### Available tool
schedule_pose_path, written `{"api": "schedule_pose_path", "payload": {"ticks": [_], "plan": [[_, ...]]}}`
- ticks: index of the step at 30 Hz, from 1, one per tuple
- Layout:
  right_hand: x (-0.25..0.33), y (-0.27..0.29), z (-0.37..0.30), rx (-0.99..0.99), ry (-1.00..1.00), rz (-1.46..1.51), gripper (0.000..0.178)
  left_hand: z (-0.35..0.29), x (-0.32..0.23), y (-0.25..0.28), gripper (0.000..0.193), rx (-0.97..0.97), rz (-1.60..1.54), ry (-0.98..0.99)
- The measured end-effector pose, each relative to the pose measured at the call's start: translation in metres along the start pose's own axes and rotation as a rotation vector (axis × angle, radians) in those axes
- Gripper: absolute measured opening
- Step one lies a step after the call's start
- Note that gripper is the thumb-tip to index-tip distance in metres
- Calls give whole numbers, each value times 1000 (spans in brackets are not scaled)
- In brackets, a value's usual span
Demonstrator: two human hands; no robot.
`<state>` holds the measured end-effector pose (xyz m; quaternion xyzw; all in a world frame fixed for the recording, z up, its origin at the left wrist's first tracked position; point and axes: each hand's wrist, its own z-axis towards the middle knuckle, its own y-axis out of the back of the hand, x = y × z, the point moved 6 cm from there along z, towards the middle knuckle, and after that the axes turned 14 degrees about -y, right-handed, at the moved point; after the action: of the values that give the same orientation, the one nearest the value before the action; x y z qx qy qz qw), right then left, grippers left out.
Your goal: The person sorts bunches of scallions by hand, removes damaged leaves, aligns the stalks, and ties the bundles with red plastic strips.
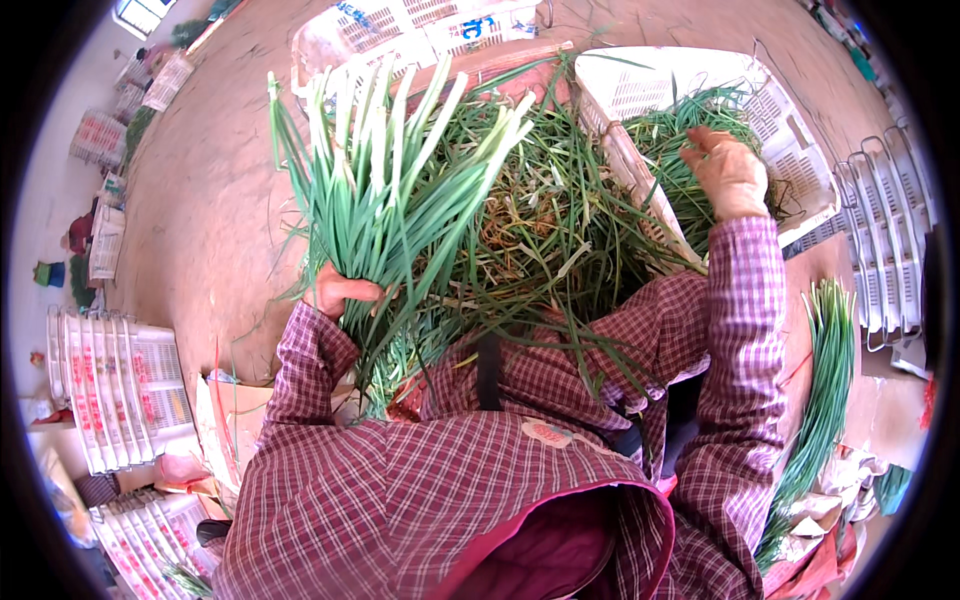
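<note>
My left hand is closed round a thick bunch of garlic chives, its pale stem ends fanned upward and its green leaves hanging over my lap. Beside the bunch, a tangled heap of loose leaves and brownish, withered bits spreads across the middle, up to my lap. At the right, my right hand is raised over a white plastic crate holding more greens. Its fingers are loosely bent and apart, with nothing visible in them. A wooden bar runs along the crate's near-left side.
Another white crate stands beyond the heap. On my right lies a long bundle of chives, with stacked white crates farther out. More crates stand at the left. Brown floor stretches left of the heap.
</note>
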<state>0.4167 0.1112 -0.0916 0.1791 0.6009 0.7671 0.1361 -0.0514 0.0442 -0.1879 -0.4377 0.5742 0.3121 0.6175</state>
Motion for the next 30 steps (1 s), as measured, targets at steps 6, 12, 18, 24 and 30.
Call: {"api": "schedule_pose_path", "payload": {"ticks": [6, 12, 18, 24, 30], "plan": [[76, 63, -55, -161, 354, 736, 15, 22, -12, -37, 75, 30, 75, -73], [142, 99, -103, -207, 528, 757, 15, 36, -19, -73, 83, 52, 50, 11], [161, 81, -112, 53, 411, 537, 32, 47, -27, -104, 63, 130, 109, -60], [128, 58, -88, 506, 245, 1438, 17, 44, -27, -100, 76, 115, 141, -5], [73, 75, -72, 666, 289, 1239, 13, 44, -12, -84, 54, 76, 204, -52]]}}
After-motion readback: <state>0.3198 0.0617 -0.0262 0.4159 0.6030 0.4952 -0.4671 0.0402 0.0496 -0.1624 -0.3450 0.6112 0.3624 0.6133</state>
